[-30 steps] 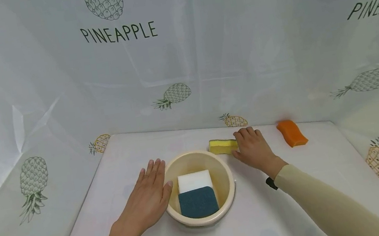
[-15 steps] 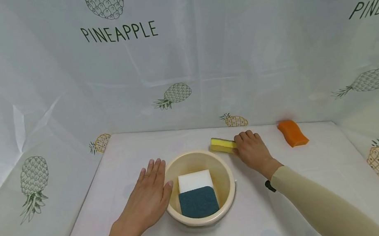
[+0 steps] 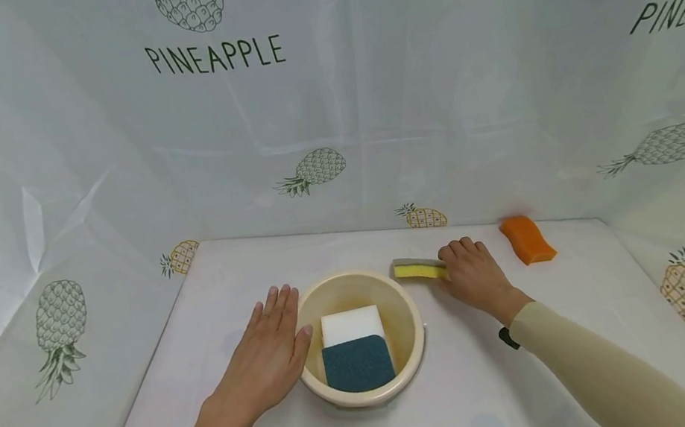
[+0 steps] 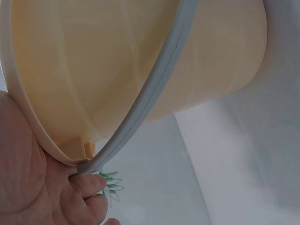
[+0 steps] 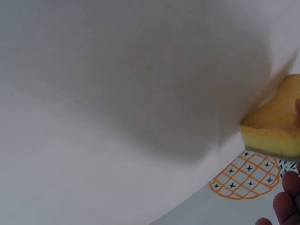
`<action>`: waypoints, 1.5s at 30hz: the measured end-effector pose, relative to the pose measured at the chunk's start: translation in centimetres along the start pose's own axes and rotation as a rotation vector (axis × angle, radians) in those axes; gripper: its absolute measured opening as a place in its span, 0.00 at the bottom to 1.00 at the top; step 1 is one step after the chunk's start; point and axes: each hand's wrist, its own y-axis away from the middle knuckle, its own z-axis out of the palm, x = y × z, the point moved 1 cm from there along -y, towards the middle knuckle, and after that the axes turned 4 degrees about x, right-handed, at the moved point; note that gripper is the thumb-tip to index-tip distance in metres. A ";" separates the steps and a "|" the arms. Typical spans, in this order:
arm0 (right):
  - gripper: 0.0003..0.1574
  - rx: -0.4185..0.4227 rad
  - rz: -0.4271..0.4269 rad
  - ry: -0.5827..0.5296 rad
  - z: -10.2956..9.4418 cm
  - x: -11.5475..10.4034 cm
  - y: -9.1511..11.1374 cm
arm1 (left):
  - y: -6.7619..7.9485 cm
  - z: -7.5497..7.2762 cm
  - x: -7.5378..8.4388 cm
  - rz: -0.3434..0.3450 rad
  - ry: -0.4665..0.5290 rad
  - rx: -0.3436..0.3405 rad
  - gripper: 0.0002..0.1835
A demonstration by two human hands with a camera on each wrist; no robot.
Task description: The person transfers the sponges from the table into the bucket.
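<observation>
A yellow sponge (image 3: 419, 271) with a grey scouring layer is gripped at its right end by my right hand (image 3: 472, 276), just right of the cream bucket (image 3: 373, 395). The right wrist view catches this sponge (image 5: 272, 140) at its right edge, with a few fingertips (image 5: 285, 206) below it. My left hand (image 3: 267, 362), fingers straight, rests along the bucket's left rim. Up close, the left wrist view has the palm (image 4: 23, 164) against the rim, beside the grey handle (image 4: 140, 108). Inside the bucket lie a white sponge block (image 3: 350, 325) and a dark blue-green scouring sponge (image 3: 359, 365).
An orange wavy sponge (image 3: 527, 240) lies at the back right of the white-covered table (image 3: 454, 391). A white sheet (image 3: 455, 74) printed with pineapples rises behind the table and along its sides.
The right hand has taken a firmer grip on the yellow sponge and shifted slightly right with it. The sponge has turned so its grey layer faces up. The left hand stays put.
</observation>
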 end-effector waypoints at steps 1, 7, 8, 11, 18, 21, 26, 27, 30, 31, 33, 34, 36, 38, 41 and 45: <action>0.30 -0.014 0.003 -0.009 0.0 0.1 0.1 | 0.0 0.0 0.0 -0.001 -0.001 0.000 0.36; 0.41 -0.053 0.009 -0.044 0.3 0.5 0.4 | 0.0 0.0 -0.1 -0.005 -0.003 -0.002 0.36; 0.43 -0.059 0.007 -0.048 0.4 0.5 0.5 | 0.0 0.0 -0.1 -0.006 -0.003 -0.003 0.36; 0.47 -0.078 0.007 -0.058 0.7 0.6 0.5 | 0.0 0.0 -0.1 -0.007 -0.001 -0.006 0.36; 0.49 -0.128 0.017 -0.092 1.5 0.8 0.4 | -0.1 0.0 0.0 -0.009 0.002 -0.001 0.36; 0.49 -0.148 0.015 -0.108 1.7 0.9 0.3 | -0.1 0.1 0.0 -0.009 0.001 0.001 0.36; 0.50 -0.178 0.014 -0.140 2.1 0.8 0.1 | -0.1 0.2 -0.1 -0.007 0.008 0.005 0.36; 0.49 -0.182 0.014 -0.146 2.2 0.8 0.1 | -0.1 0.2 -0.1 -0.007 0.009 0.006 0.36; 0.47 -0.190 0.015 -0.156 2.5 0.8 0.1 | -0.1 0.2 -0.1 -0.005 0.007 0.009 0.36; 0.47 -0.190 0.017 -0.159 2.5 0.8 0.1 | 0.0 0.2 -0.1 -0.005 0.008 0.009 0.36; 0.46 -0.187 0.026 -0.162 2.5 0.7 0.2 | 0.0 0.3 -0.1 -0.004 0.009 0.008 0.36; 0.45 -0.183 0.031 -0.164 2.4 0.7 0.2 | 0.0 0.3 -0.1 -0.004 0.010 0.007 0.36; 0.45 -0.163 0.040 -0.166 2.1 0.9 0.2 | 0.0 0.3 -0.1 -0.003 0.010 0.006 0.36; 0.46 -0.138 0.045 -0.161 1.8 1.1 0.2 | 0.0 0.3 -0.1 -0.001 0.009 0.005 0.36; 0.48 -0.090 0.043 -0.142 1.2 1.6 0.2 | 0.0 0.2 -0.1 -0.003 0.007 0.004 0.36; 0.47 -0.037 0.030 -0.110 0.5 2.2 0.4 | -0.1 0.1 -0.1 -0.006 0.009 0.001 0.36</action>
